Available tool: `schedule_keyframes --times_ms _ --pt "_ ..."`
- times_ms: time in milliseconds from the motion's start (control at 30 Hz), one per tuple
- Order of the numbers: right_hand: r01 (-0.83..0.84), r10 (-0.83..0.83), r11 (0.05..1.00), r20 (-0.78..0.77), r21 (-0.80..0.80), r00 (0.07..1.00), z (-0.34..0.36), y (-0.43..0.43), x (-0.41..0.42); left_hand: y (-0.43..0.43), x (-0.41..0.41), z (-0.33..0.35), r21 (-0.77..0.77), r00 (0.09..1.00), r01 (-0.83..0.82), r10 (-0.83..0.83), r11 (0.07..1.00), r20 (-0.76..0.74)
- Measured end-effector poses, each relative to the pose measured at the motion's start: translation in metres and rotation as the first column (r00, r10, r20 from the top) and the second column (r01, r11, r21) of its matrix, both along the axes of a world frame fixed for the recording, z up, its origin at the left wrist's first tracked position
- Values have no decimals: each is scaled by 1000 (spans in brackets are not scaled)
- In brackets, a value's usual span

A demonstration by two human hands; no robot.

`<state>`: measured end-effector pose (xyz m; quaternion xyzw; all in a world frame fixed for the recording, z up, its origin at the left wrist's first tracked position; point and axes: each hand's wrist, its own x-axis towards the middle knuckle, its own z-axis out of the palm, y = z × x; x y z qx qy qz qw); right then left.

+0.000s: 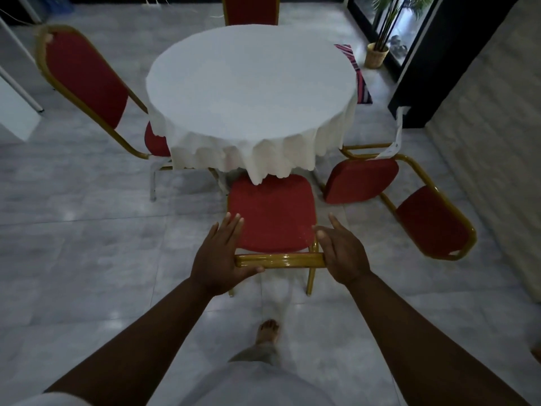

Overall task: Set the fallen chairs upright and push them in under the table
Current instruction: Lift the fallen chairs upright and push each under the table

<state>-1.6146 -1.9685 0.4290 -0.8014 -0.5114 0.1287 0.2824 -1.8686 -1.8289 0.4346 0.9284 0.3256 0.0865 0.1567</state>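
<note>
A red-cushioned chair with a gold frame stands upright in front of me, its seat front just under the white cloth of the round table. My left hand lies on the left end of its top rail, thumb hooked beneath and fingers stretched forward. At the rail's right end my right hand holds on in the same way. Another red chair lies tipped over on the floor at the table's right. Two more stand upright, one at the left and one at the far side.
Grey tiled floor all around. A pale brick wall runs close along the right, beside the fallen chair. A potted plant in a basket and a striped mat sit behind the table. A white panel leans at the left. My bare foot is below.
</note>
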Motion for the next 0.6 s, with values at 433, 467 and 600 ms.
schedule_keyframes --times_ms 433,467,600 --pt "80 -83 995 -43 -64 996 8 130 45 118 47 -1 13 999 -43 43 999 2" --pt "77 -81 994 -44 -74 996 9 137 47 126 48 -1 11 999 -47 47 999 3" --pt "62 -68 993 -57 -102 996 14 158 51 148 54 -2 6 998 -67 67 998 10"
